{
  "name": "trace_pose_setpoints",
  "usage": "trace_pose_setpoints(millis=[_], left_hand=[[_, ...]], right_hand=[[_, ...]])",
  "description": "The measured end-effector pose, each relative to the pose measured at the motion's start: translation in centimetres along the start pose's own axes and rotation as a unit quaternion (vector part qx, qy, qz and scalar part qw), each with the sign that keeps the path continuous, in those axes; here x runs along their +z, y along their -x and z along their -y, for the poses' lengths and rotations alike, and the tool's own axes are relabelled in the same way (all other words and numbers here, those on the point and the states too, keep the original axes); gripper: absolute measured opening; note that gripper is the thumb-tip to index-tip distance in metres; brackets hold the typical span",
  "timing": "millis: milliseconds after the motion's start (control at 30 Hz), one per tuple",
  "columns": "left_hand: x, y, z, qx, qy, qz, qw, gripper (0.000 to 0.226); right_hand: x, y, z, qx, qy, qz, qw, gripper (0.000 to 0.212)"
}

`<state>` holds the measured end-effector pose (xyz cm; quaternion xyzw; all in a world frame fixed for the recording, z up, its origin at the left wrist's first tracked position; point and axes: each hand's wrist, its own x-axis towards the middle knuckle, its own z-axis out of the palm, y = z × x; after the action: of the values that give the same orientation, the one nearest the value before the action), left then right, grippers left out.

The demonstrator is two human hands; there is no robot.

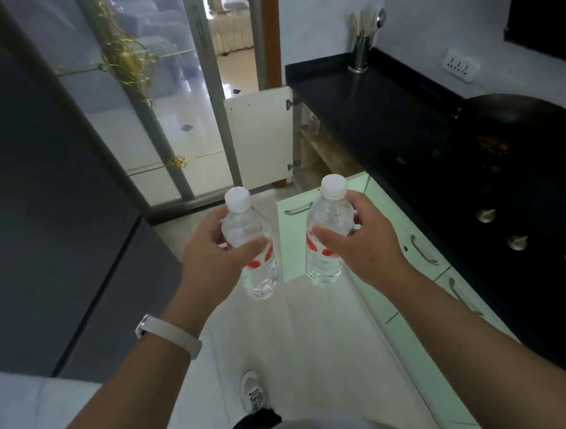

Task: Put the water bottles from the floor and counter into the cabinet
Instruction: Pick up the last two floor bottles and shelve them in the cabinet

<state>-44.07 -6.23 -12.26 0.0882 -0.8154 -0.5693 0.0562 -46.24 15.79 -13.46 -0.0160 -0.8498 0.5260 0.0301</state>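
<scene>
I carry two clear water bottles with white caps and red labels, both upright in front of me above the floor. My left hand (pixel 211 251) grips the left bottle (pixel 255 274) around its upper body. The right bottle (pixel 327 218) is held the same way by my right hand (pixel 358 246). Ahead, a white cabinet door (pixel 259 136) stands open under the black counter (pixel 368 111). Inside the open cabinet (pixel 317 143) a bottle (pixel 314 124) stands on a shelf, partly hidden.
Pale green drawer fronts with metal handles (pixel 424 249) run along my right below the counter. A black wok (pixel 516 126) and stove knobs (pixel 485 215) sit on the counter, with a utensil holder (pixel 360 52) at the back. A dark wall (pixel 44 194) and glass door (pixel 157 99) are on the left.
</scene>
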Motion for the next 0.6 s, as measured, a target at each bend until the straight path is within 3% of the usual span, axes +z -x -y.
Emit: trace_pose_setpoints(millis=[300,600], left_hand=[[-8.9,-12.2,4.8,0.014,0.017,0.002,1.0,0.062],[-11.3,-21.0,7.9,0.004,0.009,0.002,1.0,0.062]], right_hand=[[10.6,-8.8,5.6,-0.005,0.017,0.006,1.0,0.058],[16.3,-16.8,5.4,0.01,0.04,0.04,0.998,0.057]])
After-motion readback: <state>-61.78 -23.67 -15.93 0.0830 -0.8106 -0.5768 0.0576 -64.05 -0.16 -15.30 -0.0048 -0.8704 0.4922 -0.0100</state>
